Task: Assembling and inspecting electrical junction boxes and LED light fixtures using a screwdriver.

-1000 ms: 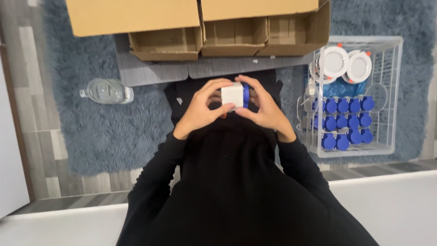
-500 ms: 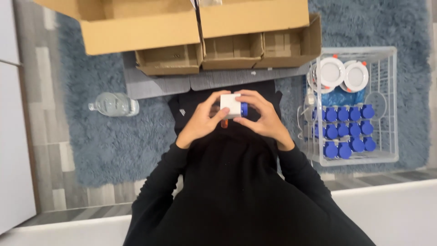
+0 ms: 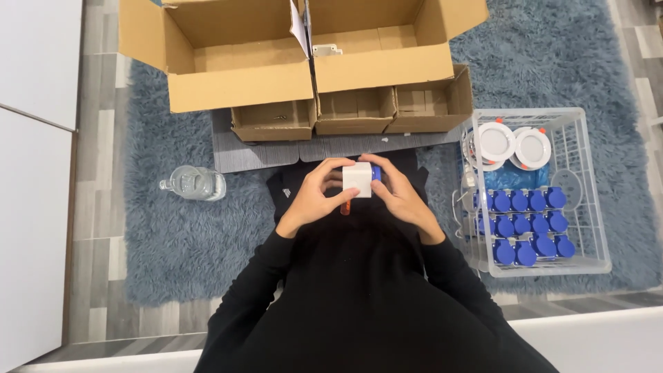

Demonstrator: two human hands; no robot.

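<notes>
Blue rug (image 3: 173,242) lies open on my left; cardboard boxes (image 3: 235,62) stand ahead, a white crate (image 3: 587,207) on my right. My left hand (image 3: 314,197) and right hand (image 3: 397,197) pinch a small white box (image 3: 357,179) between them above my lap.

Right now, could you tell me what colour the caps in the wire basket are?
Blue, on the caps in the wire basket, head view.

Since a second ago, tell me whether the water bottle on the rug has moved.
No. The water bottle lies in the same spot off the left corner of the grey mat; only the camera view shifted.
</notes>
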